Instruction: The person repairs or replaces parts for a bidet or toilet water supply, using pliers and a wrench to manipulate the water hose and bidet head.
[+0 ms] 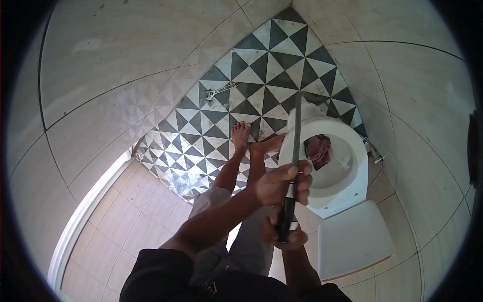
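Right now, the long tool (297,121) is by the toilet (342,201) — left hand (271,187) around its shaft (295,151), right hand (299,237) around its handle (288,214) — and a slipping grip could chip the rim (358,161).

Glossy white toilet bowl (356,171), crumpled cloth (319,152), textured rod (297,136), seemingly metal

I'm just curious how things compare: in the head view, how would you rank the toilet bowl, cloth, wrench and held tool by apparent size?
1. Toilet bowl
2. Cloth
3. Wrench
Unranked: held tool, long but thin, and nearer the camera.
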`<state>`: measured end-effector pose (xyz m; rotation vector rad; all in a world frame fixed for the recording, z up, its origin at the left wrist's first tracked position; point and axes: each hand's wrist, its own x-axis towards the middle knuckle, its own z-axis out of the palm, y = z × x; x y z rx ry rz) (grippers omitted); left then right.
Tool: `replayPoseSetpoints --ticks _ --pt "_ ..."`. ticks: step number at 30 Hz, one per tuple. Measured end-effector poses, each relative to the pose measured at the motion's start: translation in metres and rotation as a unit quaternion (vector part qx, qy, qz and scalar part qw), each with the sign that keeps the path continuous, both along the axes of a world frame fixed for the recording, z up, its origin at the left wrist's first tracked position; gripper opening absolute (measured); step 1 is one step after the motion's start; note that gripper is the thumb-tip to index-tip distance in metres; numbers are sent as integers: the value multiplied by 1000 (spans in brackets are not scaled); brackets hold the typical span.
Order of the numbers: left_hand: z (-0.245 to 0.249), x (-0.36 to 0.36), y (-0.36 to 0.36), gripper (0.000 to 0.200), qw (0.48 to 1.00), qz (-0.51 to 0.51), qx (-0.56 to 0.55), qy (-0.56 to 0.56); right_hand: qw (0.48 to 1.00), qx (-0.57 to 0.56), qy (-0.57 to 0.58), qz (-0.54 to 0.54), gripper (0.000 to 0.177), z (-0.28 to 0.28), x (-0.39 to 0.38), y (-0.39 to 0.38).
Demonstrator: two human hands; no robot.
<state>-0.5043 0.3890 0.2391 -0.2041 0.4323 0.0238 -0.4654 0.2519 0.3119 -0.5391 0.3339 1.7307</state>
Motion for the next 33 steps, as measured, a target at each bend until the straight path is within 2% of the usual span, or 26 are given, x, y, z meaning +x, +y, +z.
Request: replayPoseSetpoints --ticks 1,4,7,8,10,11,13,15,23,27,29,30,32,33 --pt "3 0 -4 37 991 69 -100 -52 967 96 194 -135 57 -2 -10 4" --pt "2 -8 1 40 959 144 -220 -106 959 126 194 -166 63 -6 -30 7" --pt "3 -17 11 38 963 111 -239 -66 955 92 209 -187 67 -6 -41 5" --pt "3 -21 14 33 981 21 -189 26 973 50 162 -153 67 -7 -44 -4" --pt "9 -25 21 30 981 -77 -136 114 991 -14 84 -101 62 -7 -48 -9" --pt "13 -26 23 27 972 -108 -93 185 991 -17 82 -107 62 -8 -52 -10" --pt "18 -28 25 25 956 -146 -47 249 996 -44 27 -79 66 -10 -64 -11" --pt "20 -33 26 23 952 -147 -24 267 993 -73 19 -87 61 -8 -71 -13" --pt "28 -36 13 22 934 -185 34 304 968 -196 -152 39 52 10 -75 -12" --pt "32 -33 8 22 932 -189 61 302 952 -216 -204 71 49 18 -68 -10" --pt "32 -33 6 21 932 -192 73 299 915 -259 -275 143 45 21 -67 -10" --pt "32 -33 3 21 929 -196 84 302 915 -261 -272 143 45 20 -68 -13" --pt "31 -34 -1 21 926 -202 92 307 844 -252 -418 224 52 14 -72 -22" --pt "32 -33 -1 20 923 -202 96 312 844 -256 -415 224 52 17 -69 -21"
